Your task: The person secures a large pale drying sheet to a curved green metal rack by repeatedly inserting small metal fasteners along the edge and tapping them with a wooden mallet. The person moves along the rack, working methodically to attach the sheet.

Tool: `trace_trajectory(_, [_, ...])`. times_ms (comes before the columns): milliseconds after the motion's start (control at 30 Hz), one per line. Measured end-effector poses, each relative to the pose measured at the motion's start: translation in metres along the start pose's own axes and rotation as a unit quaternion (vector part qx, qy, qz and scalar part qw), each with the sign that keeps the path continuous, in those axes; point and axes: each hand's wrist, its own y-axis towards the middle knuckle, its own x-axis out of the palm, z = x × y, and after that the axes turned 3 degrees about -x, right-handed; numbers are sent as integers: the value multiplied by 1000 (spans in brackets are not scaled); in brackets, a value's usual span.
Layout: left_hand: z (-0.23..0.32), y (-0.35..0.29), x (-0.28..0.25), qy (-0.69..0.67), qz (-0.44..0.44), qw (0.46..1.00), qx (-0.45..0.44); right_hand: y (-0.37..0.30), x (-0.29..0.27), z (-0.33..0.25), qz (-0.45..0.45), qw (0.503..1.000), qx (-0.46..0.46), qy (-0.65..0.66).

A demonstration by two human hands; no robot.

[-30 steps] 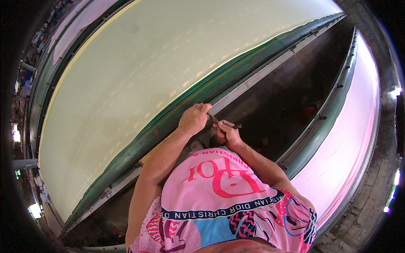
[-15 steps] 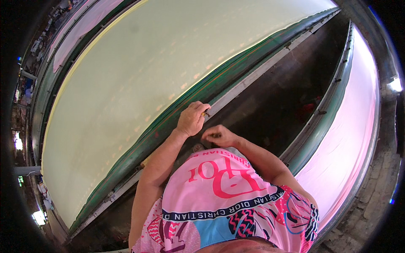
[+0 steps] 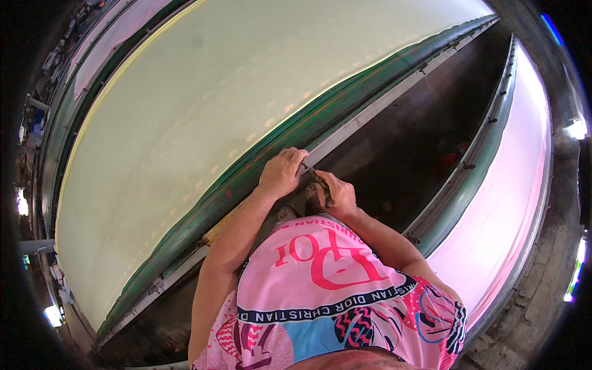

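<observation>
Dark brown, the tool (image 3: 324, 189) slants beside the rail (image 3: 364, 118) — upper end toward the left hand (image 3: 283, 172), lower end toward the shirt (image 3: 330, 280) — gripped by the right hand (image 3: 339, 193); the left grip's hold is unclear.

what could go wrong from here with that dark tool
The dark, slim, stick-like tool might slip in the right hand and catch the left hand, which is close to its upper end. If dropped, it could fall to the dark floor beside the long, pale grey rail. A stray hand might also smudge the wide, pale green sheet.
</observation>
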Motion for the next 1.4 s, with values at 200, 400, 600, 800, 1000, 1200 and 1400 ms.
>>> trace_trajectory(200, [-2,3,1,-6,4,1000,5,7,3,6,-41,997,-29,-66])
trace_trajectory(400, [-4,4,3,-20,16,1000,10,8,10,19,-10,984,-87,-156])
trace_trajectory(600, [-6,4,4,-18,0,1000,-1,-3,32,14,21,998,29,-57])
trace_trajectory(800, [-6,4,8,-5,3,1000,1,-5,32,12,1,978,146,147])
trace_trajectory(1000, [-6,4,7,-7,5,1000,9,-10,45,35,-28,885,271,377])
trace_trajectory(1200, [-4,4,3,-4,6,1000,16,-2,34,31,-48,891,272,360])
trace_trajectory(1400, [-10,-21,-6,32,18,994,-106,-19,25,52,-26,920,199,335])
